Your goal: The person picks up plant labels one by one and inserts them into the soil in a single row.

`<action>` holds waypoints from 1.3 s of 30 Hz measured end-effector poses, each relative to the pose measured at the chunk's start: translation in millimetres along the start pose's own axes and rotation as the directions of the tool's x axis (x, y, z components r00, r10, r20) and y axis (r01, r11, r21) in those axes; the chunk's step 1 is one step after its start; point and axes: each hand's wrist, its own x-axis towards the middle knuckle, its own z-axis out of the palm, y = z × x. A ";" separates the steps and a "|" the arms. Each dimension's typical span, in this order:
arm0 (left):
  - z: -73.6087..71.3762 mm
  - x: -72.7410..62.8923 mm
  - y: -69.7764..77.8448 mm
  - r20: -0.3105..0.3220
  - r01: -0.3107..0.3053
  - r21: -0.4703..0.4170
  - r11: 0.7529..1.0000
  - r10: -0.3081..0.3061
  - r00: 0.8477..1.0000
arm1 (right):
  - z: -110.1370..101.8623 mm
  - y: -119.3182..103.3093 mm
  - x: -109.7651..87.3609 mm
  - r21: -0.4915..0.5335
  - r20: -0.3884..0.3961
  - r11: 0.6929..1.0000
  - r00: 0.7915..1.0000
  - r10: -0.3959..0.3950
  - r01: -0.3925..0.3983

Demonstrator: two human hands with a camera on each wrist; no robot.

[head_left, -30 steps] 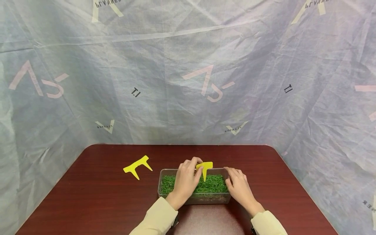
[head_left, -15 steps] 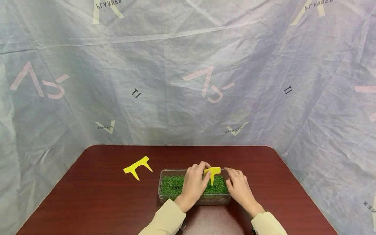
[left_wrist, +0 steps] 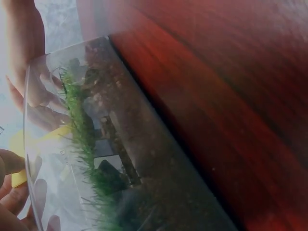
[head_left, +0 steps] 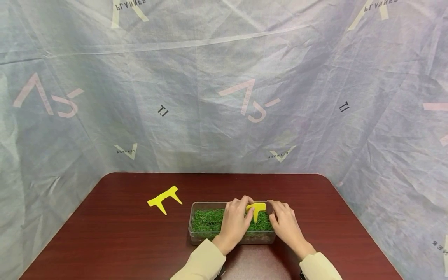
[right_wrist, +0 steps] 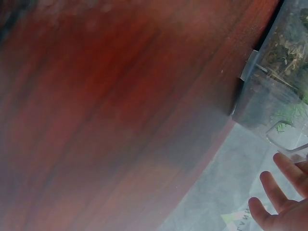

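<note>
My left hand (head_left: 233, 222) pinches a yellow T-shaped plant label (head_left: 258, 209) by the left end of its crossbar. The label stands upright, its pointed stem down at the grass near the right end of a clear plastic planter box (head_left: 232, 238). In the left wrist view, the label (left_wrist: 18, 179) shows between thumb and fingers, behind the box wall. Green grass (head_left: 206, 221) fills the box over brown soil. My right hand (head_left: 286, 224) rests at the box's right end, fingertips at the rim. Its fingers (right_wrist: 275, 191) are spread and fairly straight in the right wrist view.
Another yellow piece (head_left: 163, 199), two labels side by side with two pointed stems, lies on the dark red table (head_left: 115, 233) left of the box. A grey printed cloth (head_left: 196, 97) hangs behind and along the sides of the table.
My left hand has carried the plant label right and down, from above the middle of the box to the grass near its right end. The right hand has stayed in place.
</note>
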 end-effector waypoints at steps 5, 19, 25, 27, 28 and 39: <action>3.1 -1.6 -1.3 0.008 -0.011 0.020 1.000 0.011 1.000 | 1.1 1.3 -0.3 -0.003 -0.002 1.000 1.000 -0.006 0.006; 9.5 -2.9 -1.1 0.040 -0.015 0.044 0.999 0.014 0.999 | -1.4 -1.0 0.0 -0.002 -0.002 1.000 1.000 -0.008 0.008; 10.6 -2.4 -1.2 0.047 -0.015 0.043 0.999 0.013 0.999 | -1.8 -1.4 0.2 0.002 0.005 1.000 1.000 -0.004 0.004; 11.0 -1.6 -1.4 0.045 -0.018 0.039 0.999 0.016 0.999 | -1.8 -1.4 0.3 0.000 0.006 1.000 1.000 -0.005 0.005; 11.1 -1.3 -1.4 0.045 -0.018 0.038 0.999 0.016 0.999 | -1.9 -1.2 0.3 0.000 0.007 1.000 1.000 -0.004 0.003; 11.9 0.4 -2.4 0.058 -0.009 0.028 1.000 0.007 0.998 | -0.8 -1.1 0.3 0.003 0.010 1.000 1.000 -0.004 0.004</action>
